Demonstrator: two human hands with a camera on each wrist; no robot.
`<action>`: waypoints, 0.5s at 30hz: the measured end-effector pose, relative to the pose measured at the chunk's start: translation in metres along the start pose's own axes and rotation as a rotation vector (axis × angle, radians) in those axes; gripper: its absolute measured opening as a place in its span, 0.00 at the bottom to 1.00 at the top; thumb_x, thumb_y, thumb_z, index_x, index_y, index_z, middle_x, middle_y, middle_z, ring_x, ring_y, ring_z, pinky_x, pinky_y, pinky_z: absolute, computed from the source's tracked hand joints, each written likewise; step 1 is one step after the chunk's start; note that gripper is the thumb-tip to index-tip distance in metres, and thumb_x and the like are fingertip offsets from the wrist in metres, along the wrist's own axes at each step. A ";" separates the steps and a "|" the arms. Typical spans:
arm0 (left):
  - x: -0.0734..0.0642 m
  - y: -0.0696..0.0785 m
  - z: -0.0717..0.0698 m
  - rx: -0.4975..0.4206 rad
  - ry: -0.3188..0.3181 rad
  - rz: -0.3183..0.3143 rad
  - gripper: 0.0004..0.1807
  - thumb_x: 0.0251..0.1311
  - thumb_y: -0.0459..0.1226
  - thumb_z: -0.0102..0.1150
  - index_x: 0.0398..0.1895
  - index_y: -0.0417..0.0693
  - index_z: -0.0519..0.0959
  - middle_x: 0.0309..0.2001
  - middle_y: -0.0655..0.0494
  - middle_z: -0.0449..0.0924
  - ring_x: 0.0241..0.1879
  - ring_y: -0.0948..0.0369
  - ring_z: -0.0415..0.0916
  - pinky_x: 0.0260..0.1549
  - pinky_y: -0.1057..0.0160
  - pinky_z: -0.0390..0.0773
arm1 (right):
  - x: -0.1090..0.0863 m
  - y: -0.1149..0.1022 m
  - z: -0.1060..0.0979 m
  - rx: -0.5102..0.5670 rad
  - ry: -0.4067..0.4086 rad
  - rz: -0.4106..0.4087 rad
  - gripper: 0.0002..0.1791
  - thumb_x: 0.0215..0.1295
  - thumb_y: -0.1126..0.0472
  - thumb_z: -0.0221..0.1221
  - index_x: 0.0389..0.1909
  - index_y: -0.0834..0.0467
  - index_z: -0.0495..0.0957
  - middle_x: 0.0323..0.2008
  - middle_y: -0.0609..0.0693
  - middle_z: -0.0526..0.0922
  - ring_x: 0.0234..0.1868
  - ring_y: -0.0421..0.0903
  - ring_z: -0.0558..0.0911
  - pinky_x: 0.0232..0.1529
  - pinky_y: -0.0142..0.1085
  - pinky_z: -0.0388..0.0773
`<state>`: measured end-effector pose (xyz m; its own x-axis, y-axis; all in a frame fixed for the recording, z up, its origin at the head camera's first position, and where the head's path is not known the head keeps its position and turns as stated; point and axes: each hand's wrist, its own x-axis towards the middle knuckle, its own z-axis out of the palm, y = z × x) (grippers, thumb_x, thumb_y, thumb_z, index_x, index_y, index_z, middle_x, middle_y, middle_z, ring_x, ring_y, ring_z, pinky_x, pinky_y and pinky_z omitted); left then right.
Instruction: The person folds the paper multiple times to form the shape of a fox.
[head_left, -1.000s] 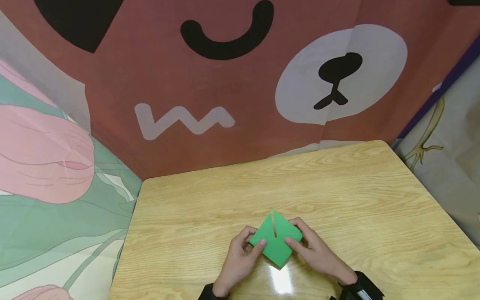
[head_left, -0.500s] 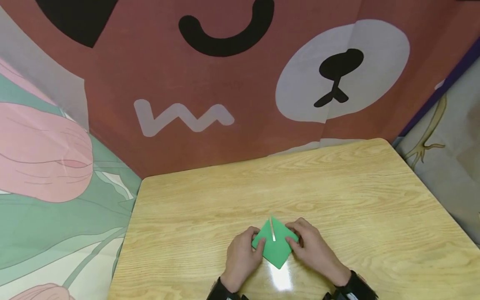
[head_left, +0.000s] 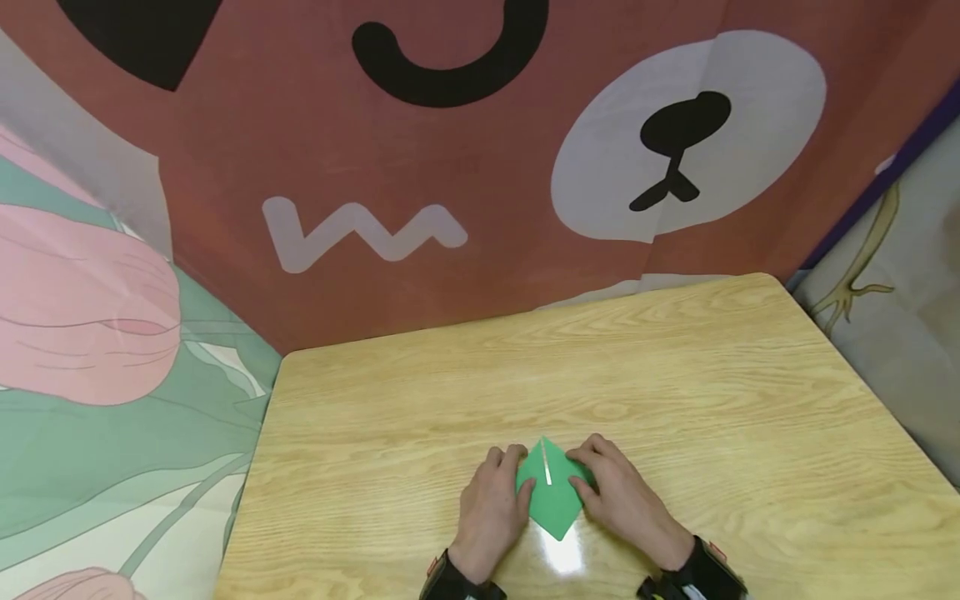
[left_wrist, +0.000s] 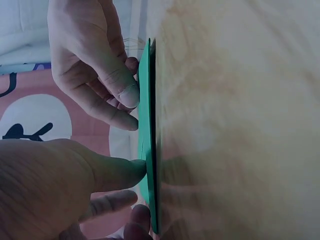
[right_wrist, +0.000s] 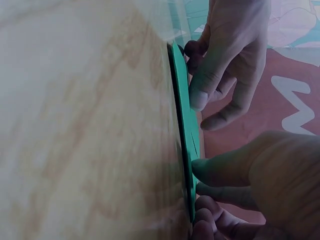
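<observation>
A folded green sheet of paper (head_left: 557, 502) lies close to the tabletop, its point facing the body. A narrow slit between two flaps runs down from its far tip. My left hand (head_left: 489, 510) holds its left corner, with the thumb on top and the fingers curled at the edge. At the opposite corner my right hand (head_left: 633, 507) holds it the same way. Seen edge-on in the left wrist view, the folded paper (left_wrist: 145, 105) is a thin layered strip along the table, with both thumbs against its upper face. The side corners are partly hidden by the fingers.
The light wood-grain table (head_left: 390, 408) stretches out around both hands, with a bright reflection just below the paper. Behind it hangs a reddish-brown cloth (head_left: 495, 283) with a cartoon bear face. A flower-patterned cloth (head_left: 82, 308) covers the left side.
The green paper has come down from a raised, tilted hold to lie close to the table. Both hands have lowered with it, and the left has slid further over its corner.
</observation>
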<state>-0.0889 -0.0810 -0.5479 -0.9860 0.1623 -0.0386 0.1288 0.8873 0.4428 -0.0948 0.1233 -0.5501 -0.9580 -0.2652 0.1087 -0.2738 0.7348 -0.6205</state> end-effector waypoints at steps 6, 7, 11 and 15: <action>-0.001 0.001 -0.001 0.028 -0.018 0.009 0.19 0.66 0.44 0.70 0.58 0.54 0.81 0.38 0.57 0.75 0.28 0.67 0.68 0.19 0.71 0.70 | 0.003 0.001 0.001 0.025 -0.035 0.014 0.18 0.61 0.68 0.73 0.52 0.64 0.86 0.40 0.44 0.77 0.39 0.37 0.74 0.41 0.30 0.78; -0.001 0.001 -0.001 0.030 -0.020 0.013 0.19 0.66 0.44 0.70 0.58 0.54 0.82 0.38 0.57 0.75 0.28 0.67 0.68 0.19 0.71 0.70 | 0.003 0.001 0.001 0.026 -0.045 0.015 0.18 0.61 0.68 0.72 0.52 0.64 0.86 0.40 0.44 0.77 0.38 0.37 0.74 0.40 0.30 0.78; -0.003 0.001 -0.002 0.038 -0.019 0.028 0.19 0.65 0.44 0.71 0.57 0.53 0.82 0.37 0.56 0.76 0.28 0.67 0.70 0.19 0.70 0.70 | 0.003 0.004 0.002 0.026 -0.068 0.013 0.18 0.62 0.68 0.72 0.54 0.64 0.86 0.40 0.42 0.76 0.38 0.34 0.72 0.39 0.28 0.78; 0.000 0.001 -0.001 0.056 -0.003 0.038 0.19 0.64 0.46 0.71 0.56 0.53 0.81 0.37 0.57 0.77 0.29 0.65 0.72 0.20 0.69 0.71 | 0.004 0.003 0.003 0.021 -0.045 0.010 0.18 0.61 0.67 0.73 0.52 0.63 0.86 0.40 0.42 0.75 0.37 0.34 0.72 0.39 0.28 0.78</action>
<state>-0.0885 -0.0810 -0.5467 -0.9800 0.1975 -0.0258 0.1717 0.9033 0.3931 -0.0993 0.1230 -0.5540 -0.9558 -0.2860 0.0680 -0.2622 0.7246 -0.6373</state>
